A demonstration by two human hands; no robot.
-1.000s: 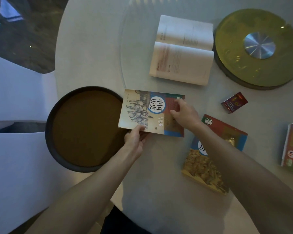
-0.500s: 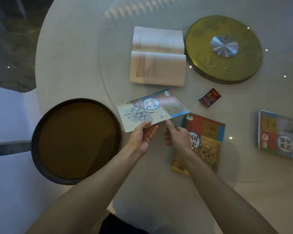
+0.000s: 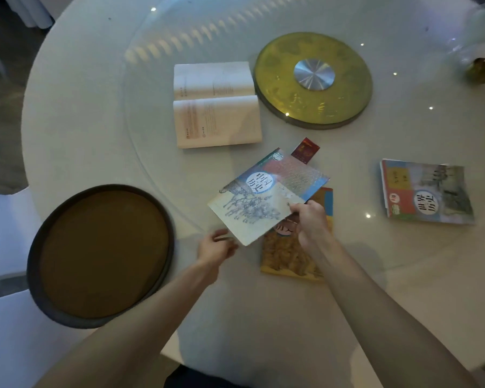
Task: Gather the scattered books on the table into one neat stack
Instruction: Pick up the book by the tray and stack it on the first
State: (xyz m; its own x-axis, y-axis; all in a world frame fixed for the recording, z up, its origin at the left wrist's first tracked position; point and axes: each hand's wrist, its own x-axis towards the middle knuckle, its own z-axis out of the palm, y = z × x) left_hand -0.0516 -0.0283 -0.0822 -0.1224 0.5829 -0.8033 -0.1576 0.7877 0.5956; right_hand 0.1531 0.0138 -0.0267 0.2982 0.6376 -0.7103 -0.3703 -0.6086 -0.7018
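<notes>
Round white tabletop, bearing a clear glass turntable with a gold disc at its hub. Round brown tray, dark-rimmed, at the near left edge. Open book, pale pages up, print too small to read, lay beside the gold disc. History textbook, horse-drawn figures on its cover and 中国历史 in a white roundel, was held tilted above the tabletop, overlapping the yellow-and-red book that lay flat beneath it. World-history textbook, roundel reading 世界历史, lay well apart at the right. Right hand, grip clamped on the near edge of the history textbook. Left hand, fingers apart, just beside the book's near corner and apparently not holding it, though blur made contact hard to judge. Small red packet, gilt printing illegible, partly hidden behind the raised book. Step in hand, by judgement: carrying the first book onto the second to begin the stack. Next move called for squaring the raised cover to the edges of the book below, then lowering it flat.
</notes>
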